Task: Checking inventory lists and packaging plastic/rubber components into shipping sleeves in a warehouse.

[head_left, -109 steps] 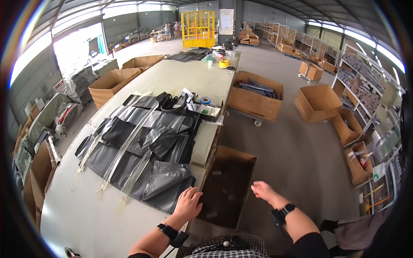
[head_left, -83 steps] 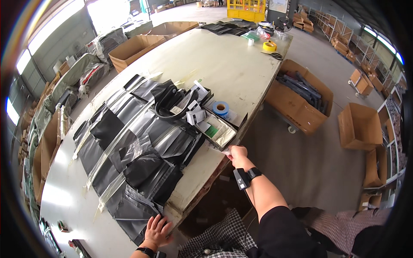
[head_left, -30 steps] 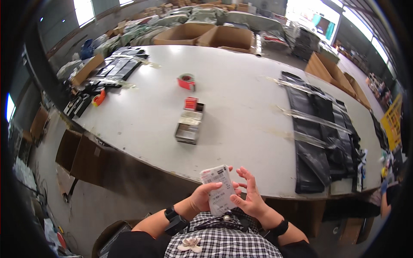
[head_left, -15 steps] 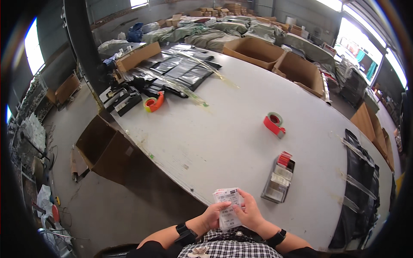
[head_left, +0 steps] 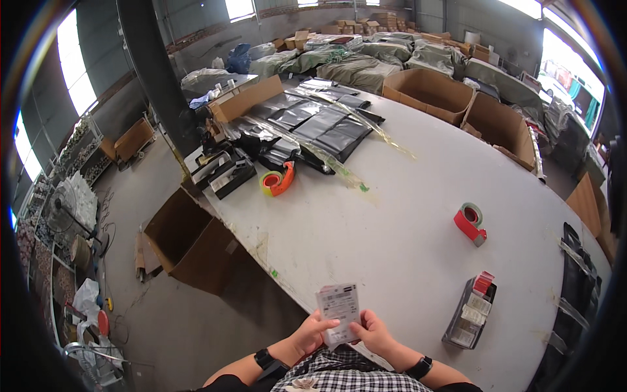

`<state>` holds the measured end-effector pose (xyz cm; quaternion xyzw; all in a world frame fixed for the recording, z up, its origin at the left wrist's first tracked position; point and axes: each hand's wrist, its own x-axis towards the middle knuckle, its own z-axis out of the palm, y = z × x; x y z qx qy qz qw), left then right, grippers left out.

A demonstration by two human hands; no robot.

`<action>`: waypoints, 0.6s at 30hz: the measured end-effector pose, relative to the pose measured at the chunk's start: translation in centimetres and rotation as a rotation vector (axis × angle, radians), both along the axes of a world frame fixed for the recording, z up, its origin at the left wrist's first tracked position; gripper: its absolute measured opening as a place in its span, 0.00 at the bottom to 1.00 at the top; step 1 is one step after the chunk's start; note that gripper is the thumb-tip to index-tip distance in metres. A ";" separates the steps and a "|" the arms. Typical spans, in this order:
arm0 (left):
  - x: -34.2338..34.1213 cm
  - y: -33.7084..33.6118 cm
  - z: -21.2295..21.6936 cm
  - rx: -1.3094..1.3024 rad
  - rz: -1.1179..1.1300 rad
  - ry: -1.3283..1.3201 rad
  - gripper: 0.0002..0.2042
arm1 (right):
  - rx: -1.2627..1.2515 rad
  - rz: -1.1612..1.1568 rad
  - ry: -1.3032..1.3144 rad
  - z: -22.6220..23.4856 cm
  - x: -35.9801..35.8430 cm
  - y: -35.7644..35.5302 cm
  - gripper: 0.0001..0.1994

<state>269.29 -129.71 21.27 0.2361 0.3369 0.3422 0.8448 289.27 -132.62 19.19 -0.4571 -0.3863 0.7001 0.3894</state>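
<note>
Labels, white, black-printed, in both hands

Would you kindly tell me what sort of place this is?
Probably a packing workshop or warehouse: a white worktable holds a red tape dispenser, with open cardboard boxes beside it.

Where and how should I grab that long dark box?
Probably pinch the dark box by both long sides, midway, from above: it's narrow and sits flat, and a red packet sticks up at the far end. The right hand is nearer, but it's holding white slips.
</note>
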 end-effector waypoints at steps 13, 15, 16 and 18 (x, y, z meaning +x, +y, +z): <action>-15.1 20.4 -2.3 0.263 -0.362 0.365 0.15 | -0.089 -0.303 -0.174 -1.6 -17.7 17.7 0.13; -17.3 22.1 -2.3 0.275 -0.404 0.321 0.15 | -0.092 -0.277 -0.162 -0.8 -19.9 19.5 0.14; -18.0 22.8 -1.3 0.286 -0.381 0.309 0.15 | -0.033 -0.293 -0.196 -0.4 -21.0 20.2 0.16; -19.0 23.3 -0.4 0.290 -0.363 0.330 0.16 | 0.004 -0.303 -0.214 1.1 -22.5 21.1 0.18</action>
